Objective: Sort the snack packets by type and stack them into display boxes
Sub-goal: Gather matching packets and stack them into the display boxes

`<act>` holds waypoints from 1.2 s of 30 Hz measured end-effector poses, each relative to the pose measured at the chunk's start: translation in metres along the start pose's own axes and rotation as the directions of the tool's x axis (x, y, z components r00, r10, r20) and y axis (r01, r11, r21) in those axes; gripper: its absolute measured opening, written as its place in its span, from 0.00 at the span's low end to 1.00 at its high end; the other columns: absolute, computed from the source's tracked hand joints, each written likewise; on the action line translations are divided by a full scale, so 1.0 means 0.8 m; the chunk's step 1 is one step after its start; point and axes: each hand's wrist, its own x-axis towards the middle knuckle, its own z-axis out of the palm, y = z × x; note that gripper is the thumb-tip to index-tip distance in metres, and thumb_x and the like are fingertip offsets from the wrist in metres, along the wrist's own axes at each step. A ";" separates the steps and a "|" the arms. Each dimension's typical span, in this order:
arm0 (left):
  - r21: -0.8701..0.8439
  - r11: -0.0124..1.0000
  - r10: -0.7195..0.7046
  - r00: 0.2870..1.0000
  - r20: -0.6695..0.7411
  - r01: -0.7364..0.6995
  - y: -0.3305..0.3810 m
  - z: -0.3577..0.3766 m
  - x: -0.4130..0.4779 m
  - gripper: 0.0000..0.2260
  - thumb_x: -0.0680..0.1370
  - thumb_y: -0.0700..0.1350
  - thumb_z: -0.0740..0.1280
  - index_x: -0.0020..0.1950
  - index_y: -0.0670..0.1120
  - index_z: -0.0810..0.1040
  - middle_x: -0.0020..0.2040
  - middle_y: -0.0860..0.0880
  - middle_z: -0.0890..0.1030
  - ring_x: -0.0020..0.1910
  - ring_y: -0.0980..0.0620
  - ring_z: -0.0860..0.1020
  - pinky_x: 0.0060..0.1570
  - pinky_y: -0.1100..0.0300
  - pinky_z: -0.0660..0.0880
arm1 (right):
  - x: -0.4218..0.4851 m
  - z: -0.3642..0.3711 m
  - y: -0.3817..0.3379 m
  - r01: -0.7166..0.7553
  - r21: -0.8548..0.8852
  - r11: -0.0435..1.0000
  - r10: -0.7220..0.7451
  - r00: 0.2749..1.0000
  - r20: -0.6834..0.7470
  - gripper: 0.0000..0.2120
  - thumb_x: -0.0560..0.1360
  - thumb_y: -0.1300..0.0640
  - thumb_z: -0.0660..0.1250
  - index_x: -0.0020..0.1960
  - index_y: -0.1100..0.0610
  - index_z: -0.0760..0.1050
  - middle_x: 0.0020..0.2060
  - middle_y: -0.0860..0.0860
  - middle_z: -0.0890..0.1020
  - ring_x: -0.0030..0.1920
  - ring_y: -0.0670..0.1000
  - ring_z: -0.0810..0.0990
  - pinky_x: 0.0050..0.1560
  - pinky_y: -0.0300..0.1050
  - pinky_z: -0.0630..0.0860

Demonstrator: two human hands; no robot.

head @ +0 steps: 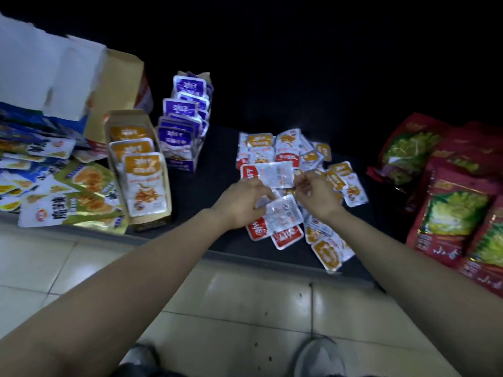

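red-labelled packets (283,216) sit gripped in the left hand (241,204) over the loose pile (288,148), likely to gather one type; the right hand (318,195) curls beside them, hold unclear, display boxes (125,116) left of the pile.

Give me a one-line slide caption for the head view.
Left hand and right hand gather red packets from the mixed pile; orange packets and purple packets stand in display boxes nearby.

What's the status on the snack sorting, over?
Left hand grips red-labelled packets. Right hand at second packet corner, grip unclear. Orange box and purple box part-filled; loose pile unsorted. Nothing blocking.
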 end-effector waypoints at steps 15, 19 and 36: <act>0.311 0.950 0.032 0.998 -0.048 -0.015 0.009 0.041 0.014 0.17 0.73 0.58 0.67 0.54 0.48 0.77 0.60 0.48 0.72 0.62 0.48 0.68 0.61 0.54 0.63 | -0.009 -0.046 0.092 -0.149 -0.256 0.955 0.216 0.941 0.259 0.48 0.70 0.50 0.76 0.79 0.53 0.49 0.75 0.55 0.56 0.75 0.59 0.53 0.74 0.54 0.58; 0.255 0.963 0.121 0.988 -0.095 -0.093 0.023 0.039 0.028 0.08 0.75 0.49 0.68 0.48 0.45 0.80 0.53 0.46 0.75 0.55 0.45 0.72 0.52 0.54 0.67 | -0.018 -0.035 0.095 -0.193 -0.036 0.981 0.196 0.958 0.210 0.48 0.66 0.48 0.79 0.77 0.54 0.55 0.68 0.54 0.67 0.68 0.56 0.67 0.65 0.48 0.69; -0.262 0.935 -0.239 0.971 0.031 0.238 0.066 0.056 0.063 0.09 0.80 0.49 0.64 0.55 0.47 0.80 0.52 0.48 0.80 0.50 0.49 0.78 0.49 0.55 0.75 | -0.050 -0.088 0.101 -0.282 0.712 0.643 0.283 0.952 0.122 0.26 0.76 0.70 0.67 0.65 0.50 0.60 0.53 0.53 0.77 0.50 0.53 0.80 0.49 0.52 0.79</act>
